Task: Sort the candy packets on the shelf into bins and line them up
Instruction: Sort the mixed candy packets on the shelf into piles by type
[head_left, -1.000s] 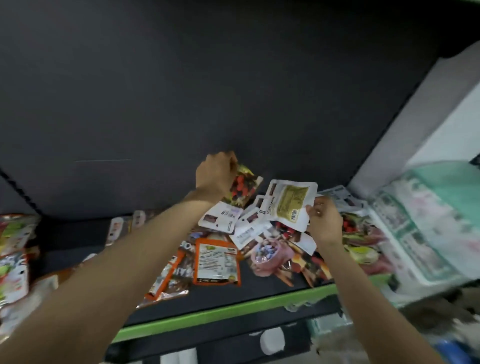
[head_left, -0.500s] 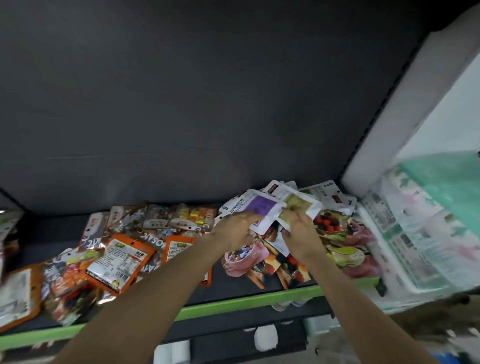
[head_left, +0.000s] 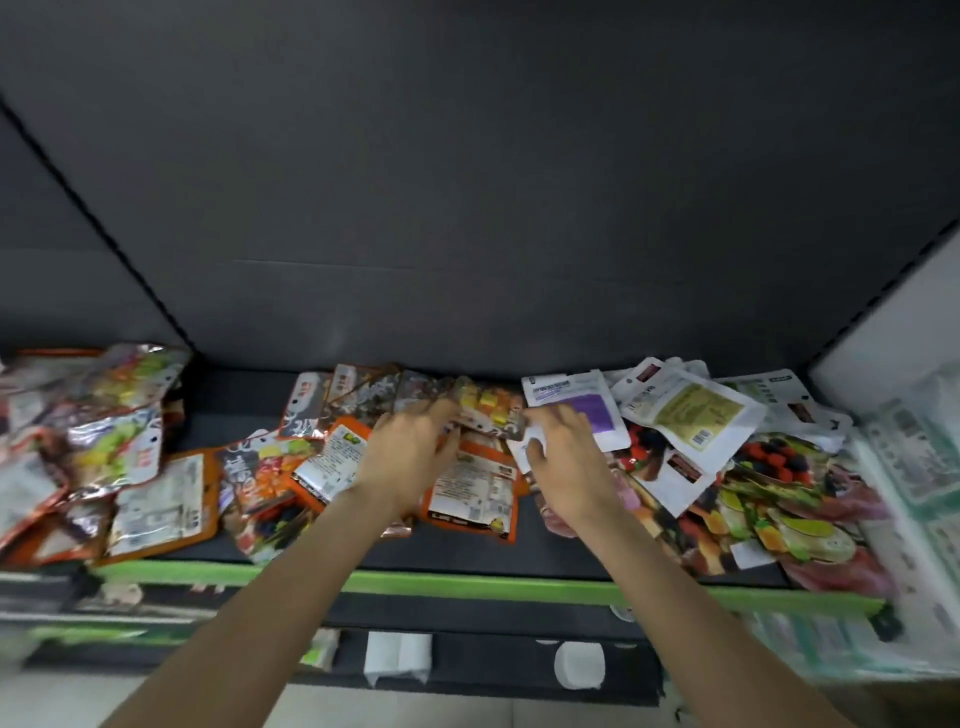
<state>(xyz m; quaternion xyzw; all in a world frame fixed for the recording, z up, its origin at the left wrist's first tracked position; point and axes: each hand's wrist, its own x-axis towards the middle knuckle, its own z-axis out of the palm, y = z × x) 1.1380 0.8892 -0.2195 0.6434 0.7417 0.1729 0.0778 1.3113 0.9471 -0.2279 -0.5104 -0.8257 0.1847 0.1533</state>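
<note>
Candy packets lie scattered along a black shelf (head_left: 234, 395) with a green front edge. My left hand (head_left: 410, 457) reaches over the orange packets (head_left: 472, 488), and its fingers touch a dark packet with yellow candies (head_left: 488, 408). My right hand (head_left: 566, 462) pinches the near edge of a white packet with a purple label (head_left: 595, 408). Beside it lies a white packet with a yellow label (head_left: 696, 410). Fruit-printed packets (head_left: 779, 499) are heaped at the right. Shiny foil packets (head_left: 119, 415) are piled at the left.
The dark underside of the shelf above hangs low over the packets. Green and white wrapped goods (head_left: 909, 467) stand against the right end. Below the green edge, a lower shelf holds white rolls (head_left: 397, 657) and a white round item (head_left: 579, 665).
My left hand let go of the white purple-label packet and moved left onto the dark packets. The view shifted, showing more of the shelf's left side. My right hand stays at the white packet.
</note>
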